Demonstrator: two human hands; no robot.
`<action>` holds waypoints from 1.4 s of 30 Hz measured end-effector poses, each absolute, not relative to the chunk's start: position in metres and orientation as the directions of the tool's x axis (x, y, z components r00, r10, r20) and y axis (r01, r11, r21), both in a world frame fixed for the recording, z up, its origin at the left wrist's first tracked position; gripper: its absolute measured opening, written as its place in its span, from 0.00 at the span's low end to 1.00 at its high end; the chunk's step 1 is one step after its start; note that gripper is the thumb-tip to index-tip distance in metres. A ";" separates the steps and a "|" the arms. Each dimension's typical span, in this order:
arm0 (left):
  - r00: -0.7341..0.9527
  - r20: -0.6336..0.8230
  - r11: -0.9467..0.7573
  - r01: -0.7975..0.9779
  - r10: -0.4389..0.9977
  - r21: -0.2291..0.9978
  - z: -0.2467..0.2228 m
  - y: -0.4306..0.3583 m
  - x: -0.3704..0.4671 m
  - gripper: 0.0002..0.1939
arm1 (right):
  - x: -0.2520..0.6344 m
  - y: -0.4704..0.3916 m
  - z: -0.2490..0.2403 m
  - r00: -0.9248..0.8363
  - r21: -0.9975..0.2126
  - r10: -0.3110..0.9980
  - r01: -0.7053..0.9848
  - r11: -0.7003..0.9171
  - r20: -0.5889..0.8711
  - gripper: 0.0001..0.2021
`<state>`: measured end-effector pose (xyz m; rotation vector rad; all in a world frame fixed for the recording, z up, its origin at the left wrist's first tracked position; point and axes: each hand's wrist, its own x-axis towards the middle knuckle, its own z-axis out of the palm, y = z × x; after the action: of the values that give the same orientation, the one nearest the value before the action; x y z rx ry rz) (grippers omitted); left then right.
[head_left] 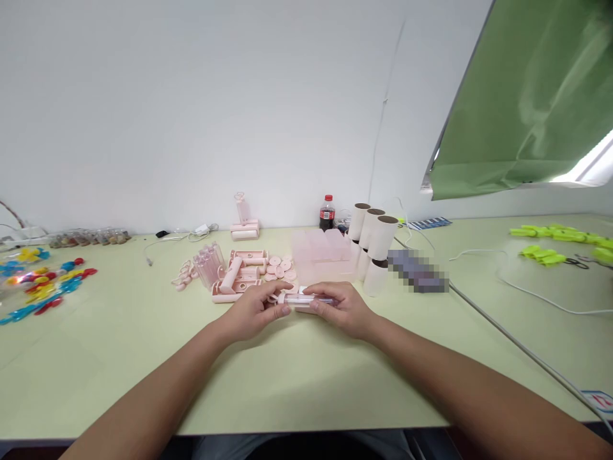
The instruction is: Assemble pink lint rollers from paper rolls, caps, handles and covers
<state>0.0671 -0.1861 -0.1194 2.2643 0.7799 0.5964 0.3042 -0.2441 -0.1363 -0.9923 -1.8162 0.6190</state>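
In the head view, the left hand (249,313) and the right hand (352,310) are both nearly closed, holding a clear tube (305,299) by its two ends over the table (268,390). Translucent boxes (325,250) stand just behind; pink holders (231,275) lie leftward, white rolls (384,235) stand rightward.

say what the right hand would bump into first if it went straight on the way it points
Most likely the left hand: the right hand points toward it, along the clear tube between them. Depth is hard to judge from this one view.
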 end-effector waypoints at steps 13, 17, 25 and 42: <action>0.691 0.326 -0.661 0.290 0.645 0.692 -0.118 -0.185 0.070 0.17 | 0.308 -0.245 -0.133 -0.226 -0.736 0.814 0.349 0.581 0.535 0.14; 0.690 0.314 -0.651 0.296 0.652 0.699 -0.118 -0.184 0.069 0.17 | 0.308 -0.245 -0.130 -0.268 -0.684 0.778 0.373 0.628 0.568 0.14; 0.704 0.311 -0.663 0.298 0.638 0.687 -0.117 -0.183 0.067 0.17 | 0.310 -0.242 -0.130 -0.327 -0.607 0.724 0.397 0.688 0.607 0.13; 0.764 0.328 -0.756 0.299 0.555 0.582 -0.112 -0.190 0.070 0.15 | 0.314 -0.243 -0.128 -0.364 -0.595 0.780 0.505 0.625 0.509 0.15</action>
<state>0.0702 -0.1896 -0.1120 2.4504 0.6409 0.6754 0.3140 -0.2427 -0.1280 -1.0064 -2.0442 0.4349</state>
